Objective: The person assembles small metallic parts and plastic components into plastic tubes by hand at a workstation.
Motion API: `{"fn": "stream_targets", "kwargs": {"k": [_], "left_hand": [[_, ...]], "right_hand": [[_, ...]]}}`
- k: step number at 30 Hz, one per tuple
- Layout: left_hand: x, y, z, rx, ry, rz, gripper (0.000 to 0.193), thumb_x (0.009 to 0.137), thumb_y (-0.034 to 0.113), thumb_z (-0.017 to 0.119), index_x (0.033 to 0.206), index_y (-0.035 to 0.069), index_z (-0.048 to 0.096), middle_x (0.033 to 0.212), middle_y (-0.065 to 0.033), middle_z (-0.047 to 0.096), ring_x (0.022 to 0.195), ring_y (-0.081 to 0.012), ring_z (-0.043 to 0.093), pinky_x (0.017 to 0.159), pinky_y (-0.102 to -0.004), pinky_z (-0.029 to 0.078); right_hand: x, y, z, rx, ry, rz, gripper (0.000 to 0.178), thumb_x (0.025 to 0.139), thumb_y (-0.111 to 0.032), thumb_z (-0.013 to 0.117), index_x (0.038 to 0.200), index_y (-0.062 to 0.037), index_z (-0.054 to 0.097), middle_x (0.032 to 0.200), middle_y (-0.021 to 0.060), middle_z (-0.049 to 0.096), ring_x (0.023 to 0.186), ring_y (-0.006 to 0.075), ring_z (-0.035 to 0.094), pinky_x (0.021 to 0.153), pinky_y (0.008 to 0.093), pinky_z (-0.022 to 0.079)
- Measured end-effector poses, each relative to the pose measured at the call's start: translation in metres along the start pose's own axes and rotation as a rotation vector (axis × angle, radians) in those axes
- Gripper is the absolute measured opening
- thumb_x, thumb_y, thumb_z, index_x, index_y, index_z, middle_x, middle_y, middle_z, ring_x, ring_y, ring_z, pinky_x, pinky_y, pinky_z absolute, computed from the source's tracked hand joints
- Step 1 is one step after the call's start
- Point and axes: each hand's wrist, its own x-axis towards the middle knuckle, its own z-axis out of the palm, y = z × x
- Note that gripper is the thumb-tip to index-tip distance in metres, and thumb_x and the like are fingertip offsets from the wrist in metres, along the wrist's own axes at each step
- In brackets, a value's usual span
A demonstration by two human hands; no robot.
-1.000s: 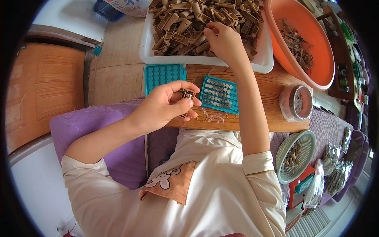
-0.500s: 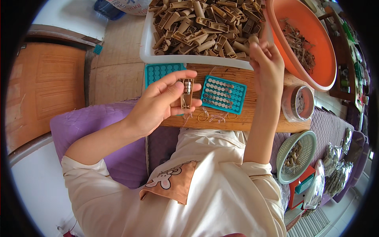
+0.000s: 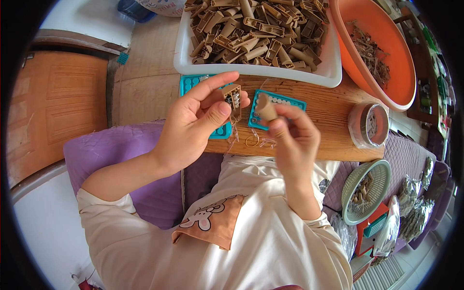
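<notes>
Head view: left fingers (image 3: 222,109) grip a housing (image 3: 236,102), right fingers (image 3: 291,114) a shell (image 3: 265,108), apart; bare table edge (image 3: 338,149) rightward.

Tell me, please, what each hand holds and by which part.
The left hand holds an open tan casing around its middle; the right hand pinches a curved tan casing piece by its near end.

Orange-brown door (image 3: 75,111), white wall (image 3: 84,21), purple quilted seat (image 3: 116,152)
</notes>
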Motion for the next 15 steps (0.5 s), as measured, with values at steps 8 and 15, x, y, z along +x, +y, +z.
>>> {"fn": "stream_targets", "kwargs": {"k": [8, 15], "left_hand": [[-0.005, 0.001, 0.0, 0.109, -0.054, 0.11, 0.036, 0.082, 0.017, 0.052, 0.112, 0.001, 0.038, 0.105, -0.0076, 0.049, 0.105, -0.0189, 0.046, 0.087, -0.0299, 0.04], [-0.007, 0.0, 0.001, 0.122, -0.092, 0.169, 0.033, 0.081, 0.013, 0.053, 0.109, 0.001, 0.04, 0.103, -0.0069, 0.048, 0.106, -0.0195, 0.046, 0.09, -0.0306, 0.037]], "right_hand": [[-0.013, 0.027, 0.044, 0.211, 0.083, -0.181, 0.021, 0.078, -0.003, 0.056, 0.098, 0.0019, 0.055, 0.092, 0.0058, 0.049, 0.082, 0.01, 0.049, 0.072, 0.0218, 0.042], [-0.012, 0.03, 0.046, 0.23, 0.065, -0.155, 0.021, 0.078, -0.003, 0.056, 0.098, 0.0013, 0.054, 0.092, 0.0052, 0.049, 0.082, 0.0098, 0.048, 0.071, 0.0205, 0.041]]}}
